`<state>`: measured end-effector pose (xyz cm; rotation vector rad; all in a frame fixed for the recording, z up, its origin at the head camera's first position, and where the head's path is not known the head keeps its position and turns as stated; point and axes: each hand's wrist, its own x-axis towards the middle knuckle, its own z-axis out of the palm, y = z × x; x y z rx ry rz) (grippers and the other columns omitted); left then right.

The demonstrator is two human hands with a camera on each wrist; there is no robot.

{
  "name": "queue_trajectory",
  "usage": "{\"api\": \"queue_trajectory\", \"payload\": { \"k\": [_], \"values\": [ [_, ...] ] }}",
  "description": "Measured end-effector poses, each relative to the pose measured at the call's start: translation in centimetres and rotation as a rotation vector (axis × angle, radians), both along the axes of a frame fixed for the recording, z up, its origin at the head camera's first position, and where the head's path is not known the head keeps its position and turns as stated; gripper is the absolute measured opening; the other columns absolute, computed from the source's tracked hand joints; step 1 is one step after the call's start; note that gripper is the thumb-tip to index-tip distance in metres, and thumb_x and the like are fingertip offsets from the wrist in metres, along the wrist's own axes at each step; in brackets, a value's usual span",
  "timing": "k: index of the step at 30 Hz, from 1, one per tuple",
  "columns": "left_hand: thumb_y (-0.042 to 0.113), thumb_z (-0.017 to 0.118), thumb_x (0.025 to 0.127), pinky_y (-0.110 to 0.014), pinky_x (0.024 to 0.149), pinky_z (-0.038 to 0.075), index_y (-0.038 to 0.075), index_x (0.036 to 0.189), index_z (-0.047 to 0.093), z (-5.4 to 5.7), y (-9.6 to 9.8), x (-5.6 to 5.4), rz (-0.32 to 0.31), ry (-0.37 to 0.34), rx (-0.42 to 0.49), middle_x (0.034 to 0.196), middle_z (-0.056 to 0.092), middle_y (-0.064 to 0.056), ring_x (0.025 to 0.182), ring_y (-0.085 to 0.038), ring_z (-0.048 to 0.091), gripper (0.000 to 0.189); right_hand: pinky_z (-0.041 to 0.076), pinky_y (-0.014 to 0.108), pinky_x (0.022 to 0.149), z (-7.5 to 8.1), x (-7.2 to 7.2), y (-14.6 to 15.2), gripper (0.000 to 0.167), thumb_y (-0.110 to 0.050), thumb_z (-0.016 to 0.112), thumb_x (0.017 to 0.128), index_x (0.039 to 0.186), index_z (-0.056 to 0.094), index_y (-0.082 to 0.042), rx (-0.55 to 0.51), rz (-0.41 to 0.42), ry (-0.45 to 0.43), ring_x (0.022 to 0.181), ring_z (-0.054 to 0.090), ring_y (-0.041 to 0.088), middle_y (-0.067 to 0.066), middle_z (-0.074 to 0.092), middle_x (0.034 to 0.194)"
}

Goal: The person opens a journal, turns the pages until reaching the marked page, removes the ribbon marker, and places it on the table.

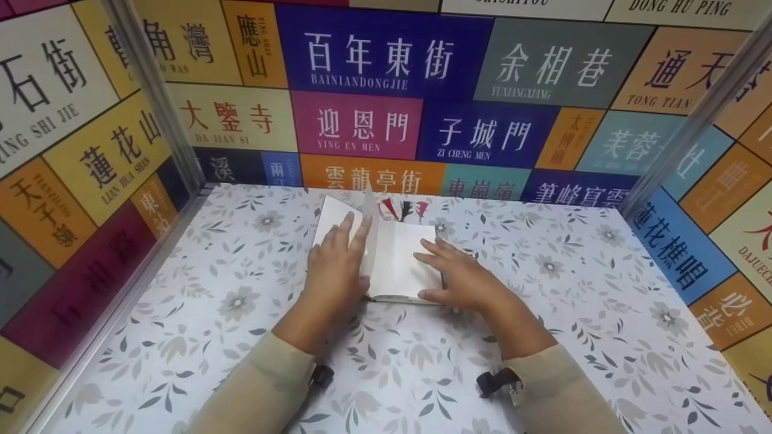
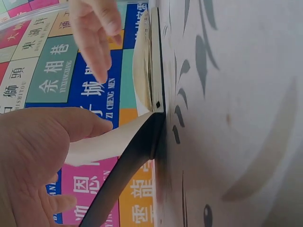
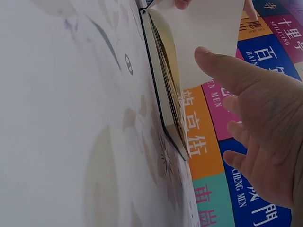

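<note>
A small notebook [image 1: 405, 259] lies spread on the table, its pages blank and its cover dark-edged. One leaf [image 1: 373, 241] stands nearly upright near the spine, and the left cover [image 2: 120, 165] is tilted up off the table. My left hand [image 1: 338, 259] is over the left side with fingers extended, its thumb against a page in the left wrist view. My right hand [image 1: 461, 274] is at the right edge of the notebook, fingers spread and slightly bent. In the right wrist view, the right hand [image 3: 265, 113] has nothing between thumb and fingers.
Small red, black and pink tassel-like pieces [image 1: 405, 210] lie just behind the notebook. The table [image 1: 241, 361] has a white leaf-and-flower cover. Colourful panels [image 1: 386, 54] with place names rise at the back and both sides, with clear corner edges [image 1: 166, 102].
</note>
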<state>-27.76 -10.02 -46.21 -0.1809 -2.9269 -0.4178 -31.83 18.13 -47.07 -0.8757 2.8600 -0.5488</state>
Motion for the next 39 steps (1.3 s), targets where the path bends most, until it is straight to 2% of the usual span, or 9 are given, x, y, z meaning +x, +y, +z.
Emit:
{"api": "queue_trajectory", "payload": {
  "k": [8, 13, 21, 26, 32, 36, 39],
  "values": [
    [0.031, 0.091, 0.084, -0.069, 0.126, 0.036, 0.04, 0.173, 0.005, 0.0, -0.7, -0.5, 0.023, -0.013, -0.043, 0.183, 0.01, -0.004, 0.164, -0.042, 0.027, 0.124, 0.018, 0.064, 0.135, -0.5, -0.3, 0.5, 0.093, -0.06, 0.085, 0.085, 0.164, 0.043, -0.037, 0.054, 0.004, -0.056, 0.17, 0.014, 0.028, -0.012, 0.023, 0.179],
    [0.033, 0.093, 0.081, -0.067, 0.13, 0.031, 0.035, 0.174, 0.008, -0.3, -1.3, -0.8, 0.015, 0.0, -0.069, 0.184, 0.003, -0.005, 0.166, -0.042, 0.019, 0.126, 0.016, 0.06, 0.137, -0.7, -0.5, 0.8, 0.096, -0.061, 0.084, 0.085, 0.166, 0.039, -0.038, 0.083, -0.012, -0.103, 0.17, 0.013, 0.025, -0.013, 0.02, 0.18],
    [0.035, 0.094, 0.08, -0.067, 0.134, 0.019, 0.034, 0.174, 0.01, -1.0, -1.9, -0.9, 0.013, 0.015, -0.086, 0.184, -0.003, -0.005, 0.17, -0.04, 0.006, 0.126, 0.019, 0.056, 0.137, -1.3, -0.6, 1.1, 0.079, -0.046, 0.081, 0.093, 0.163, 0.047, -0.032, 0.042, 0.037, -0.154, 0.169, 0.021, 0.026, -0.01, 0.028, 0.178],
    [0.037, 0.096, 0.078, -0.068, 0.135, 0.017, 0.033, 0.174, 0.011, -1.0, -2.0, -0.9, 0.025, 0.024, -0.091, 0.184, -0.003, -0.005, 0.17, -0.039, 0.002, 0.128, 0.022, 0.054, 0.137, -1.6, -0.4, 1.2, 0.069, -0.044, 0.079, 0.095, 0.158, 0.054, -0.036, 0.048, 0.024, -0.19, 0.168, 0.024, 0.024, -0.013, 0.032, 0.176],
    [0.035, 0.096, 0.077, -0.07, 0.134, 0.016, 0.032, 0.174, 0.01, -1.0, -2.3, -0.9, 0.032, 0.036, -0.105, 0.184, 0.0, -0.007, 0.17, -0.037, 0.002, 0.13, 0.023, 0.054, 0.137, -1.6, -0.4, 1.2, 0.065, -0.044, 0.079, 0.095, 0.156, 0.056, -0.038, 0.061, 0.012, -0.2, 0.167, 0.027, 0.023, -0.014, 0.034, 0.175],
    [0.03, 0.094, 0.079, -0.07, 0.133, 0.018, 0.032, 0.173, 0.016, -1.1, -2.4, -1.0, 0.027, 0.033, -0.126, 0.184, 0.008, -0.007, 0.17, -0.038, 0.007, 0.122, 0.024, 0.054, 0.137, -1.5, -0.4, 1.1, 0.064, -0.044, 0.078, 0.096, 0.156, 0.057, -0.037, 0.078, 0.017, -0.192, 0.167, 0.027, 0.023, -0.012, 0.035, 0.175],
    [0.024, 0.083, 0.091, -0.07, 0.134, 0.017, 0.034, 0.172, 0.024, -1.3, -2.4, -1.0, -0.001, -0.015, -0.114, 0.183, 0.012, -0.006, 0.17, -0.037, 0.009, 0.101, 0.023, 0.053, 0.137, -1.3, -0.4, 1.1, 0.064, -0.043, 0.078, 0.096, 0.156, 0.056, -0.036, 0.087, 0.015, -0.193, 0.167, 0.027, 0.023, -0.012, 0.035, 0.175]
  ]
}}
